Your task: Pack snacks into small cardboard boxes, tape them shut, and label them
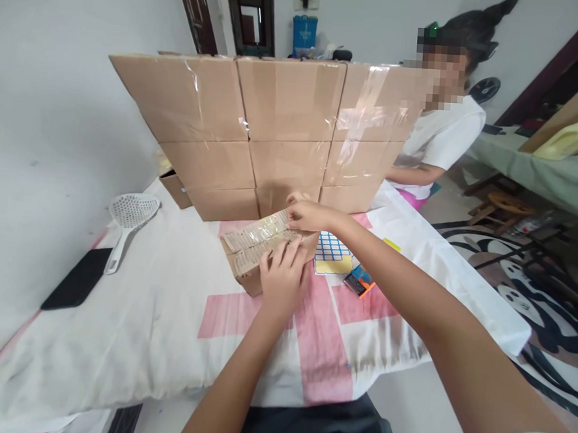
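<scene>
A small cardboard box (pixel 247 253) lies on a white and pink sheet (pixel 165 326) in front of me, its top flaps covered with clear tape. My left hand (pixel 281 278) lies flat on the near side of the box with its fingers stretched out. My right hand (pixel 309 215) reaches over the far end and pinches the top edge of the box with closed fingers. Just right of the box lie a blue grid sticker sheet (pixel 333 252) and a small orange and blue tool (pixel 360 283).
A wall of stacked cardboard boxes (pixel 284 131) stands behind the small box. A white slotted scoop (pixel 127 216) and a black phone (pixel 77 280) lie at the left. Another person in a white shirt (pixel 440 141) sits at the back right, beside a green-covered table (pixel 541 173).
</scene>
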Demonstrator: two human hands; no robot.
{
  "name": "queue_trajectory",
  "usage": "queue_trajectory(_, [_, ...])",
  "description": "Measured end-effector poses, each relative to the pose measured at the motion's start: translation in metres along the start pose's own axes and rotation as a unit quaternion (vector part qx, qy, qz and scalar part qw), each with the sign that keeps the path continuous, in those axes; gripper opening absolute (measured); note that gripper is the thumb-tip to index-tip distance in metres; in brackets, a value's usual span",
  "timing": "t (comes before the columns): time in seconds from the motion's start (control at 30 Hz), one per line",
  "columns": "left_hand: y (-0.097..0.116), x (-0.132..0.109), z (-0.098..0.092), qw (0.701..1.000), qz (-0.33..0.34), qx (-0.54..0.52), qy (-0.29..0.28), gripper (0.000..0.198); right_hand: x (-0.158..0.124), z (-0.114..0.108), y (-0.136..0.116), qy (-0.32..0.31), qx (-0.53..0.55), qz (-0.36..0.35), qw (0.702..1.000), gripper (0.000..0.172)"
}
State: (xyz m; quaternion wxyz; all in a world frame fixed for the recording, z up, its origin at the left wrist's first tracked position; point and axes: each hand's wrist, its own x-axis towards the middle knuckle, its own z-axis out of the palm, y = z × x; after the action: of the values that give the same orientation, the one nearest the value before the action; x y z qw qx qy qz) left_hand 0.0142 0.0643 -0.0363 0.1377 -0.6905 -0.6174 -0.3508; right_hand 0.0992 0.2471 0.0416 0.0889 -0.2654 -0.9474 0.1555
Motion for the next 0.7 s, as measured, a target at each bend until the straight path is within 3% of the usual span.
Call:
queue_trajectory(0.13, [0.003, -0.008, 0.001, 1.000, 0.001, -0.004, 0.018, 0.026, -0.003, 0.001, 0.014, 0.062, 0.037, -0.007, 0.997, 0.021])
queue_trajectory(0.23, [0.006, -0.009, 0.001, 1.000, 0.006, 0.002, 0.025, 0.025, -0.004, -0.001, 0.029, 0.148, 0.038, 0.066, 0.986, 0.048])
queue_trajectory(0.33, [0.005, -0.007, -0.002, 0.999, 0.011, 0.009, 0.031, 0.023, -0.009, -0.005, 0.050, 0.188, 0.023, 0.145, 0.971, 0.052])
queue_trajectory(0.4, [-0.002, -0.006, -0.006, 1.000, 0.012, 0.003, 0.029, 0.022, -0.018, -0.007, 0.067, 0.142, -0.006, 0.219, 0.965, 0.042])
queue_trajectory(0.53, [-0.030, -0.013, -0.013, 0.998, 0.026, -0.013, 0.052, 0.018, -0.044, -0.006, 0.104, -0.020, -0.043, 0.318, 0.947, 0.035])
queue_trajectory(0.7, [-0.053, -0.037, -0.006, 0.981, 0.029, 0.008, 0.190, 0.015, -0.059, 0.007, 0.131, -0.109, -0.059, 0.334, 0.934, 0.068])
